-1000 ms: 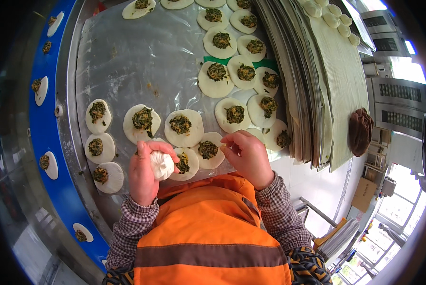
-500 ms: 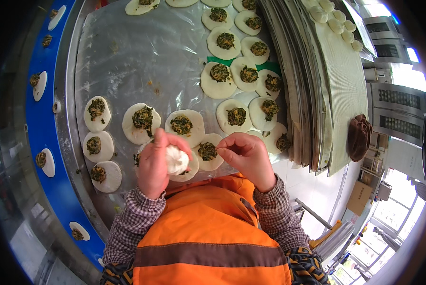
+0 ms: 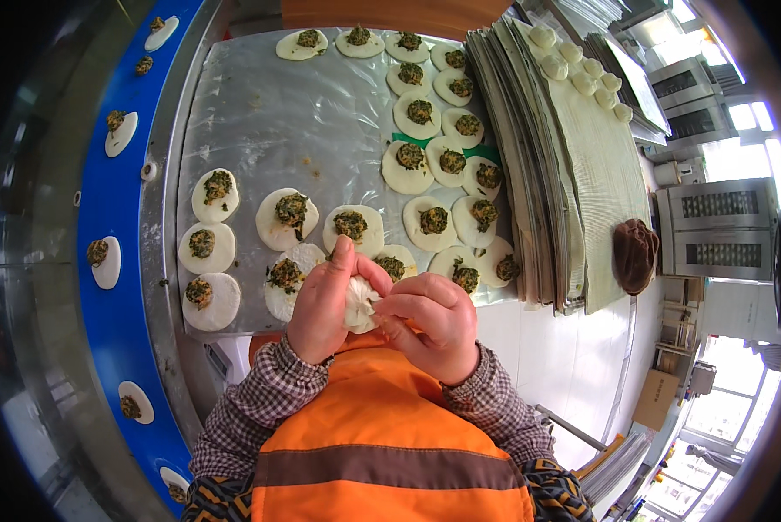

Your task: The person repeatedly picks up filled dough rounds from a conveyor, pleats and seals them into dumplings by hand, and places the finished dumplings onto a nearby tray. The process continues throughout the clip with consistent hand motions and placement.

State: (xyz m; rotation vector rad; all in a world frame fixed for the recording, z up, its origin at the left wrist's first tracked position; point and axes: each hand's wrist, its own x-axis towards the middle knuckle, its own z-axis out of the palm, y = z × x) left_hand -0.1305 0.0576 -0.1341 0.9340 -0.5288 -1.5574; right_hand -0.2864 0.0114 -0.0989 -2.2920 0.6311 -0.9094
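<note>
Joined since a moment ago, both hands, left hand [image 3: 321, 304] and right hand [image 3: 434, 322], pinch the dumpling [image 3: 358, 304].

Plastic-covered steel table [image 3: 260, 104], filled dough rounds [image 3: 352, 228] laid flat, stacked trays [image 3: 529, 174] alongside

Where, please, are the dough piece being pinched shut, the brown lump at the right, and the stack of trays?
dough piece [image 3: 358, 304], head view, white pleated side between both hands.
brown lump [image 3: 635, 254], head view, its middle.
stack of trays [image 3: 529, 174], head view, layered left edges.
</note>
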